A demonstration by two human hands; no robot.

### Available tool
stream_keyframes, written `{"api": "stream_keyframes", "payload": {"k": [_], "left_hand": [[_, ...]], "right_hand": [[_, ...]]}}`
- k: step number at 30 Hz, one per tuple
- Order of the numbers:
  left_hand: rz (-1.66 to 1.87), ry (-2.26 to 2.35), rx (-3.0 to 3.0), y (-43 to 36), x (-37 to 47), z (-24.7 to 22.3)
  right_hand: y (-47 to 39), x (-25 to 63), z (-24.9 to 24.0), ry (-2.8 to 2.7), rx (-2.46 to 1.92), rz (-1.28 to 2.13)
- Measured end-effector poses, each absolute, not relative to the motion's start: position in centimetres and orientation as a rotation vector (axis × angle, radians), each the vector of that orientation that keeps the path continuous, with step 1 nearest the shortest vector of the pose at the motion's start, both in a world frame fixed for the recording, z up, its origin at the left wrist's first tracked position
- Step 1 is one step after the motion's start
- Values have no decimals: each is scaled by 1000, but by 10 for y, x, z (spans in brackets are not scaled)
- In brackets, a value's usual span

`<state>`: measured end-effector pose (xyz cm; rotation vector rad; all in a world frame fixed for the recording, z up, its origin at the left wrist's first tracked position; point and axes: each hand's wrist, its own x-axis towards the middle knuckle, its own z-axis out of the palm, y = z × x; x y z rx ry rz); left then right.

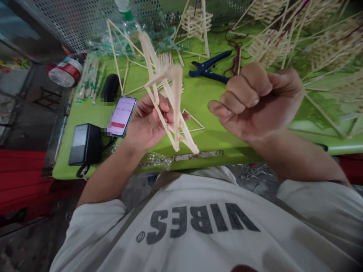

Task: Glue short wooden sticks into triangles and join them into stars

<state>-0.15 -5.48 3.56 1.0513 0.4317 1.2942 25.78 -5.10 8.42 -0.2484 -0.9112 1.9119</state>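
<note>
Raised over the green table, my left hand grips a frame of pale wooden sticks, its fingers wrapped round the lower part. The frame stands tilted, with its narrow joints pointing toward my body. To the right, my right hand is in the air with its fingers curled into a fist; whether anything is inside the fist is hidden. Blue cutters lie just beyond it. A small stick triangle lies on the table between the hands.
At left are a phone, a black box, a dark cylinder, wrapped sticks and a bottle. Woven stick pieces crowd the back right. Purple string lies near the cutters. A mesh panel borders the back.
</note>
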Motion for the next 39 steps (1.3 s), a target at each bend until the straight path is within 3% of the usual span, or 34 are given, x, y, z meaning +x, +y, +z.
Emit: {"api": "stream_keyframes", "payload": {"k": [23,32,39], "left_hand": [[1349,687,962,-45,-9,22],[1372,684,922,-46,-3,22],[1363,769,956,-46,-1,24]], "right_hand": [[-53,266,80,-969,-192,1933],[-55,222,82,-1048,-406,1820],[-60,228,47,-1175,-534,1598]]}}
